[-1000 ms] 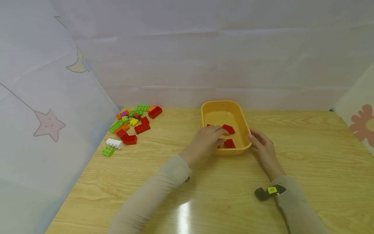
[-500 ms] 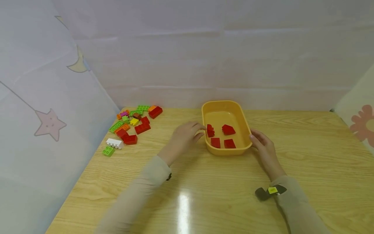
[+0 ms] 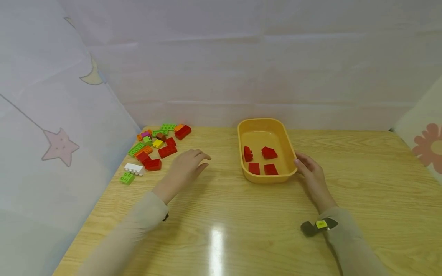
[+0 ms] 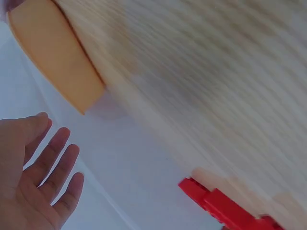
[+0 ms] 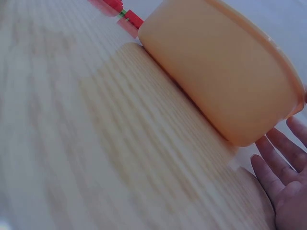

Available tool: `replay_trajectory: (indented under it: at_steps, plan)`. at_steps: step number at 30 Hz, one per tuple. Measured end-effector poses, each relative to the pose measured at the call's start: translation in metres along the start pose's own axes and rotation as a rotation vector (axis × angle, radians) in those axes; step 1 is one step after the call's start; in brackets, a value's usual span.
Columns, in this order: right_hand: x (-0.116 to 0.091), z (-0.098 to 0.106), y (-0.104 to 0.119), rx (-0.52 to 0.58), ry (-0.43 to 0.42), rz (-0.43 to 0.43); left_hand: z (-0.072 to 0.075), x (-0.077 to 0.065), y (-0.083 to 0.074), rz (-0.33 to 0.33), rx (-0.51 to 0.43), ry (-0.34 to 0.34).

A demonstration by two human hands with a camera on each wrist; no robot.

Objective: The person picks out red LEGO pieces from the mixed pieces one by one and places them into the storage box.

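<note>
My left hand [image 3: 186, 165] is in the air over the table, fingers loosely bent with nothing between them. It is just right of a group of toy building bricks. Closest to it are a red brick [image 3: 168, 151] and another red brick [image 3: 153, 165]. My right hand [image 3: 312, 178] holds the front right corner of a yellow plastic bin [image 3: 287, 145], thumb at the rim and fingers against the outer wall. On the bin's floor lie several red bricks, among them a pointed one [image 3: 269, 153] and a square one [image 3: 254, 168]. In the left wrist view, red bricks [image 4: 225, 208] show low down.
The brick group at the table's left edge includes a white brick [image 3: 134, 169], a green brick [image 3: 127, 178], a yellow brick [image 3: 158, 143] and an orange brick [image 3: 143, 151]. Pale sheets form a back wall [image 3: 214, 76] and side walls round the wooden table [image 3: 262, 218].
My left hand has come out of the bin and moved left towards the brick group, leaving the red bricks in the bin uncovered. My right hand and the bin stay in place.
</note>
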State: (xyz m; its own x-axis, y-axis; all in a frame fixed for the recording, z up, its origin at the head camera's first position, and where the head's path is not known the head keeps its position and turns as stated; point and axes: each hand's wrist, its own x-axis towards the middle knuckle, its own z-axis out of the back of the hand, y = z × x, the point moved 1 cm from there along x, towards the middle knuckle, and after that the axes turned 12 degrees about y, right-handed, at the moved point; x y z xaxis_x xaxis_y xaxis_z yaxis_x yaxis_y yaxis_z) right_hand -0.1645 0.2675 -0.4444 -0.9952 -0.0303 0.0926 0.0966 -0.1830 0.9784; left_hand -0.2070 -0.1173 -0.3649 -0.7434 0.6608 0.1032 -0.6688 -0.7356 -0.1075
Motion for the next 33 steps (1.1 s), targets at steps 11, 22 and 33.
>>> replay_trajectory:
  at_steps: [11,22,33]
  plan:
    - [-0.001,-0.001,-0.001,0.005,0.005,-0.009,0.007,-0.037,0.039,0.173,-0.102,0.057]
    - [-0.002,0.0,0.001,0.047,0.028,-0.021,0.009,-0.064,0.083,0.246,-0.035,0.067]
    - [0.0,0.001,0.0,-0.013,0.018,-0.008,0.006,-0.079,0.115,0.347,-0.096,0.11]
